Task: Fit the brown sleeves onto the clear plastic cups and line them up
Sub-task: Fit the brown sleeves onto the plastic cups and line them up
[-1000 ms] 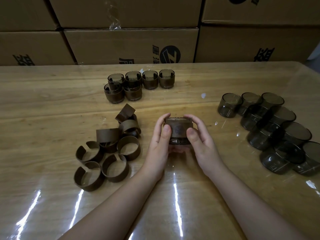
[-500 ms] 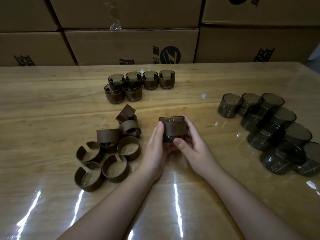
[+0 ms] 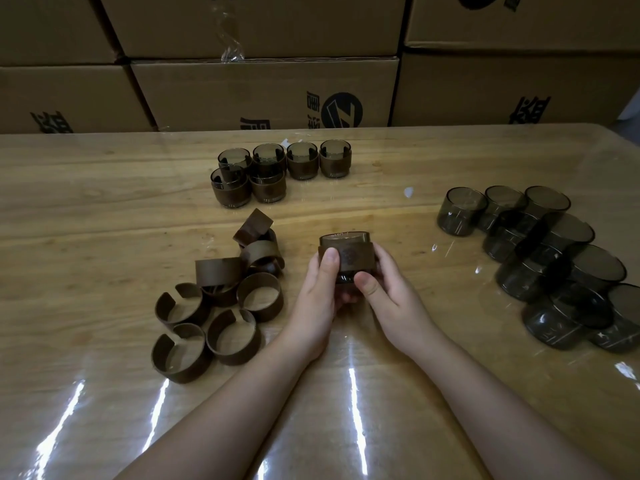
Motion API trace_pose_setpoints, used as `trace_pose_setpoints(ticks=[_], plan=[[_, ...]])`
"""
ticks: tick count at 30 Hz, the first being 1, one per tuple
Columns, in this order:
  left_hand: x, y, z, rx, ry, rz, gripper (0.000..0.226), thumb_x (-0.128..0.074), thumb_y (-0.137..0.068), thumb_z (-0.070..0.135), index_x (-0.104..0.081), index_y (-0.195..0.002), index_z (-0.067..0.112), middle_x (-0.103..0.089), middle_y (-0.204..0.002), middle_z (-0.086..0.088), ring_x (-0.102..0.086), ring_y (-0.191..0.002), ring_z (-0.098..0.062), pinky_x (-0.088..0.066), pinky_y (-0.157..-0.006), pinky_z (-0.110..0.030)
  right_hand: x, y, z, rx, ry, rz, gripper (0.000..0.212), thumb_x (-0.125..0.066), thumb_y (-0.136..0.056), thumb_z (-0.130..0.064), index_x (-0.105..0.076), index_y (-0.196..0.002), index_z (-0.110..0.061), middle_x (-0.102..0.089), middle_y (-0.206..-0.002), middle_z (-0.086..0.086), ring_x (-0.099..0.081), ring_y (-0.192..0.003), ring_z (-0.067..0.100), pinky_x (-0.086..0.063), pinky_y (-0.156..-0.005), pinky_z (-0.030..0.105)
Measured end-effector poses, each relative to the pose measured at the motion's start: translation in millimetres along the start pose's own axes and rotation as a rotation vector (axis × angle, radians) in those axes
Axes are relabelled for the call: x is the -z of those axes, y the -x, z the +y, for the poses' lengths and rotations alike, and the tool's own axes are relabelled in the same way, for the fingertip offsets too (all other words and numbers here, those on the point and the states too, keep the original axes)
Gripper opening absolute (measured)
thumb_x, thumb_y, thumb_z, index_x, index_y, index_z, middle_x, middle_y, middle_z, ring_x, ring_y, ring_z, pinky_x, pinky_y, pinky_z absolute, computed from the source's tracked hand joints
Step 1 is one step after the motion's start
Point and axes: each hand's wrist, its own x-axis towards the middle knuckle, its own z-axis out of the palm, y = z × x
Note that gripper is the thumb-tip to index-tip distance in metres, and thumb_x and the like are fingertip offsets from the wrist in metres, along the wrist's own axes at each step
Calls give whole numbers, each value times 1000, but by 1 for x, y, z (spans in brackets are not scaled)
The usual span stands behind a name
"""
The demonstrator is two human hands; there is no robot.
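- Cup (image 3: 346,258) with a brown sleeve (image 3: 348,259) around its wall sits between your two hands at table centre, mouth up and tipped a little away from you; the clear rim shows above the sleeve and the clear base below it.
- Your left hand (image 3: 317,299) grasps the cup from the left, thumb pressed flat on the sleeve's front face, fingers curled behind and under.
- Your right hand (image 3: 391,296) grasps the same cup from the right, thumb on the lower front edge near the base, fingers wrapped round the far side.
- Whether the cup's base touches the table (image 3: 104,209) cannot be told; your hands hide it.
- Loose sleeves (image 3: 221,299): a cluster of open brown rings just left of your left hand, some lying flat, some stacked or tilted on one another.
- Finished cups (image 3: 280,171): six sleeved cups beyond your hands, four in a back row and two in front at its left end, standing close together.
- Bare cups (image 3: 540,258): a group of dark-tinted clear cups to your right, well apart from your right hand, packed closely and overlapping in view.
- Cardboard boxes (image 3: 263,91): stacked along the table's far edge, printed with dark marks.
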Motion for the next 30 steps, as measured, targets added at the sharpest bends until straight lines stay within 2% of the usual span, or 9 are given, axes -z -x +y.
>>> trace_pose_setpoints(ticks=[2,5,8,12,17,19,21,23,30], plan=[[-2,0,1,-2,-6,11,61,-41,-87,56,-51,-125,8,-65,-105,-15,-60,-85,-27,-47,-66,-29,0,0,0,-6,-37,-3,36,-53,-89,-33,-41,-122,-39,-65,-101,-30,-62,-88,-8,-44,-77,7],[-2,2,0,26,26,30,67,-46,-84,62,-51,-127,11,-65,-117,-18,-62,-108,-40,-48,-89,-50,-1,-1,-1,-30,-98,-9,40,-54,-88,-32,-39,-125,-35,-65,-104,-30,-62,-94,-9,-45,-78,8],[1,3,1,24,19,25,55,-46,-89,50,-52,-130,13,-63,-122,-18,-59,-115,-37,-48,-96,-51,1,-3,-2,-67,-133,16,42,-58,-84,-42,-45,-124,-35,-66,-110,-23,-59,-107,-7,-45,-85,10],[2,3,4,27,-44,28,55,-50,-84,37,-50,-135,18,-57,-131,-14,-55,-123,-29,-39,-107,-54,5,-4,0,-81,-152,37,40,-67,-83,-30,-52,-121,-32,-64,-115,-14,-59,-110,-2,-45,-87,12],[0,4,6,-6,-25,115,70,-59,-68,53,-53,-133,27,-47,-140,-11,-54,-124,-23,-42,-106,-49,6,-6,6,-80,-172,31,58,-69,-81,3,-50,-123,-31,-60,-125,-10,-59,-113,0,-45,-88,13],[0,4,4,-20,-12,119,57,-58,-70,52,-54,-125,37,-47,-140,-7,-54,-123,-19,-51,-97,-39,7,-6,7,-80,-164,68,64,-71,-77,7,-50,-121,-35,-60,-123,-16,-58,-115,0,-46,-91,14],[-1,3,3,-18,-4,122,42,-52,-77,46,-54,-119,42,-47,-140,-5,-56,-121,-17,-53,-82,-26,5,-7,8,-83,-142,95,69,-73,-75,8,-49,-121,-38,-58,-124,-20,-55,-119,0,-44,-97,17],[0,1,1,-24,-2,142,43,-50,-78,43,-54,-121,40,-48,-139,-6,-57,-118,-17,-52,-78,-25,4,-7,9,-86,-133,111,69,-74,-75,7,-49,-120,-38,-58,-125,-19,-55,-119,0,-44,-95,16],[0,2,2,-2,-31,186,33,-46,-100,18,-51,-131,25,-49,-136,-10,-58,-117,-21,-53,-91,-36,1,-7,5,-170,-107,112,55,-71,-83,-10,-46,-128,-28,-59,-123,-12,-60,-110,-1,-48,-85,12]])
